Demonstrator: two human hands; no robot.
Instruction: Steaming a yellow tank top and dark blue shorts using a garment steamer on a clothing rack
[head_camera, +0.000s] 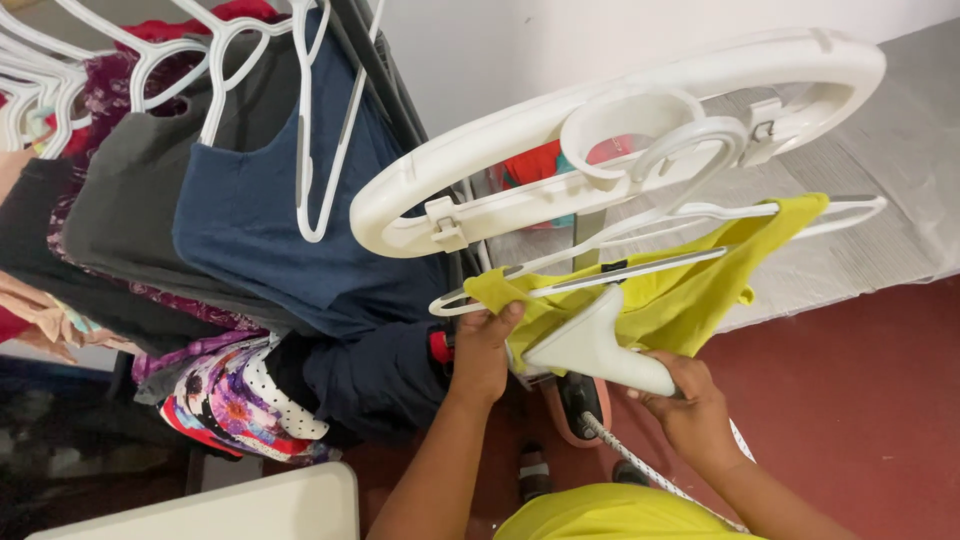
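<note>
Left hand: clenched on the shoulder of a yellow-green garment hung on a white hanger below a white oval frame. Right hand: gripping the white steamer head, its flat face against the garment; patterned hose trailing below. Surroundings: dark red floor, white wall, grey padded surface, rack of hung clothes at left.
</note>
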